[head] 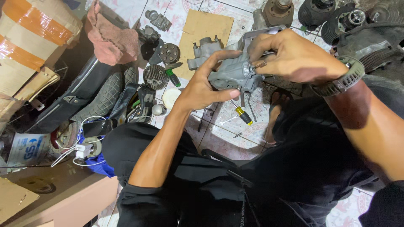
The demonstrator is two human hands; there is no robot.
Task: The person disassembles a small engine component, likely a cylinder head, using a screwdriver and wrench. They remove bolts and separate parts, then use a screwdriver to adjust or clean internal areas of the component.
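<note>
My left hand grips a grey cast-metal engine part from below and the left, thumb across its lower face. My right hand, with a dark watch on the wrist, pinches a small bolt or pin at the part's right side. The part is held up above the tiled floor, over my knees in black clothing. Part of the casting is hidden behind my fingers.
On the floor lie a yellow-handled screwdriver, a green-handled screwdriver, a finned cylinder head, a cardboard sheet, a pink rag, tyres and more engine parts. A taped carton stands left.
</note>
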